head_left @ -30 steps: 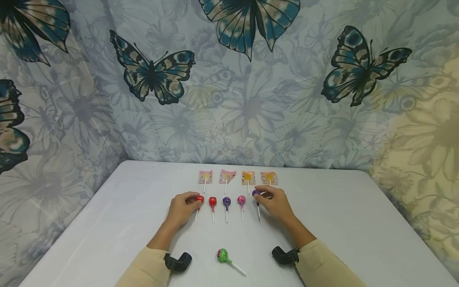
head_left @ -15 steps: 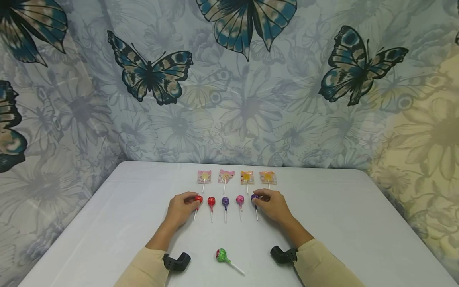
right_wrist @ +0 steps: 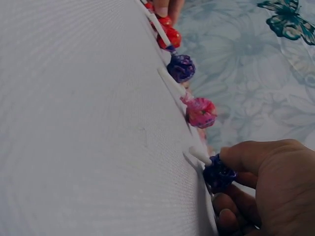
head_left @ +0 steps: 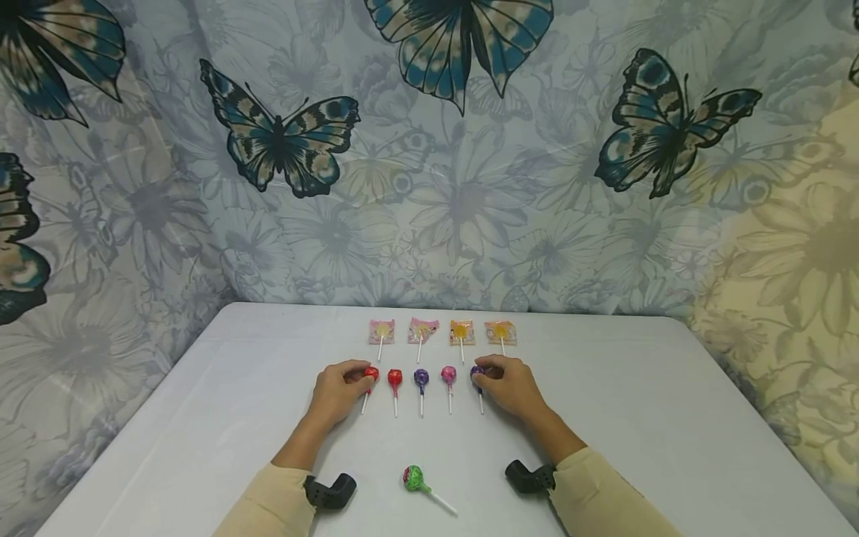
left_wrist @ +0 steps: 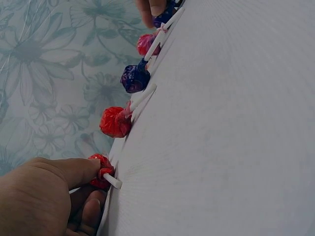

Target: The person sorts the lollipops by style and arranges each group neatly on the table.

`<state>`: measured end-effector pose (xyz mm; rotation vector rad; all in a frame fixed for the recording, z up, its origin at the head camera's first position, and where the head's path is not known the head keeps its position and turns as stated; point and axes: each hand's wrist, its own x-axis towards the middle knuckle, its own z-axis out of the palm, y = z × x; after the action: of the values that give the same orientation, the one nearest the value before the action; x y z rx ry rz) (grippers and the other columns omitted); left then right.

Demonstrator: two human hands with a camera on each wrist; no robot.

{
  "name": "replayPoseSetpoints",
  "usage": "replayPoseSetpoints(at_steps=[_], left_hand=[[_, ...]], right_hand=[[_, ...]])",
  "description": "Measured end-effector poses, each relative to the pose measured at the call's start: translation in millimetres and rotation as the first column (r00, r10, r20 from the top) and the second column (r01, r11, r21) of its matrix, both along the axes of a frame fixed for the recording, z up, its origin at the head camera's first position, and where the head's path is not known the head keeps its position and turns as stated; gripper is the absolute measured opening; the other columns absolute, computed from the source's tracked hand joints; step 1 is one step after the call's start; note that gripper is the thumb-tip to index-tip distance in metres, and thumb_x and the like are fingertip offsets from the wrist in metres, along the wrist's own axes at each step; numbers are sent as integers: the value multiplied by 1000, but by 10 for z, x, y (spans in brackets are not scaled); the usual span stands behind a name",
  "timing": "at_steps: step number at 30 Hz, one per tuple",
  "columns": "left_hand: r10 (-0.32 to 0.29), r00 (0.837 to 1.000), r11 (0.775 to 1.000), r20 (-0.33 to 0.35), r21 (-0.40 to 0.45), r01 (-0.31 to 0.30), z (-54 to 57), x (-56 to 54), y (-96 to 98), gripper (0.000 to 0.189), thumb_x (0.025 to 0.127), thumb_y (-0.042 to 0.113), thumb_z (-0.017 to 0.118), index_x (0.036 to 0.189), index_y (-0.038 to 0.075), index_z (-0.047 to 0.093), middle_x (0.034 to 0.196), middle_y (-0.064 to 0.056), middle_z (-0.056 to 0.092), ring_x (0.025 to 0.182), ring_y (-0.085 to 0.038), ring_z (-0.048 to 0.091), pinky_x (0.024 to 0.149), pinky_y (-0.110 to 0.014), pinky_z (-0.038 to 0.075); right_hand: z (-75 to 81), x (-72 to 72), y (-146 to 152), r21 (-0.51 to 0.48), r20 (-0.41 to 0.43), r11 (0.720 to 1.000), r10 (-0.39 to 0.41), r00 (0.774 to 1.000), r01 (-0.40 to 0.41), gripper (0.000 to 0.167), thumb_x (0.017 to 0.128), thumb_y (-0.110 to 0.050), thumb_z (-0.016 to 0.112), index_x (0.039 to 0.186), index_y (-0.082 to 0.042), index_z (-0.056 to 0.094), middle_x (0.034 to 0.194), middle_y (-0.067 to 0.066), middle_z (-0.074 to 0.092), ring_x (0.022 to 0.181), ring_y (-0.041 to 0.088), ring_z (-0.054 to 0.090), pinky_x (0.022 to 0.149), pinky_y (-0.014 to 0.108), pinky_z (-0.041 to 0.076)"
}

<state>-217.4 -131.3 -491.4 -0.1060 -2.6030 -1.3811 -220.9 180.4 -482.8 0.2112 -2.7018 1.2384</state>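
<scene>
My left hand (head_left: pixel 338 391) pinches the head of a red lollipop (left_wrist: pixel 101 170) at the left end of a row on the table. At the row's right end, my right hand (head_left: pixel 512 384) pinches the head of a dark purple lollipop (right_wrist: pixel 219 173) between thumb and fingers. Between the hands lie another red lollipop (head_left: pixel 395 377), a purple lollipop (head_left: pixel 420 377) and a pink lollipop (head_left: pixel 448 375), sticks toward me. Closer to me, a green lollipop (head_left: pixel 413 478) lies slanted, its stick pointing right and toward me.
Behind the row, several flat lollipops in clear wrappers make a second row, among them a pink one (head_left: pixel 382 332) and an orange one (head_left: pixel 501 333). The white table (head_left: pixel 637 418) meets a butterfly-patterned wall covering (head_left: pixel 463 224) at the back.
The right hand has shifted slightly, and the purple lollipop's head now shows less behind its fingers. The left hand stays on the red lollipop. The head view has drifted a little.
</scene>
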Motion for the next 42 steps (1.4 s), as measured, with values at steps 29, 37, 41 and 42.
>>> replayPoseSetpoints(at_steps=[29, 37, 41, 42], left_hand=[[-13, 999, 1000, -30, -1, 13, 33, -9, 13, 22, 82, 8, 75, 104, 5, 74, 76, 2, 60, 70, -13, 53, 62, -28, 45], [-16, 999, 1000, -37, -1, 16, 3, 11, -8, 22, 82, 7, 75, 104, 5, 74, 76, 2, 60, 70, -14, 52, 61, -27, 45], [-9, 1000, 1000, -28, 5, 9, -2, 10, -2, 22, 82, 7, 74, 104, 5, 74, 77, 2, 60, 70, -14, 52, 61, -27, 45], [-7, 1000, 1000, -25, 5, 7, -3, 11, 0, 22, 82, 7, 74, 104, 5, 74, 77, 2, 60, 71, -14, 52, 61, -27, 45]], right_hand=[[669, 513, -222, -214, -371, 915, 246, 896, -341, 38, 82, 0, 74, 119, -2, 64, 110, 8, 64, 86, 32, 57, 70, 39, 50], [728, 759, -375, -106, -397, 868, 410, 821, -485, 45, 81, -8, 77, 124, -12, 63, 110, -3, 61, 83, 17, 52, 67, 29, 46], [700, 854, -430, -69, -388, 838, 478, 788, -542, 48, 79, -9, 78, 124, -13, 63, 109, -3, 61, 86, 15, 52, 68, 29, 46], [686, 873, -443, -64, -386, 826, 497, 777, -560, 49, 78, -8, 78, 125, -12, 63, 109, -3, 61, 85, 14, 52, 67, 29, 46]])
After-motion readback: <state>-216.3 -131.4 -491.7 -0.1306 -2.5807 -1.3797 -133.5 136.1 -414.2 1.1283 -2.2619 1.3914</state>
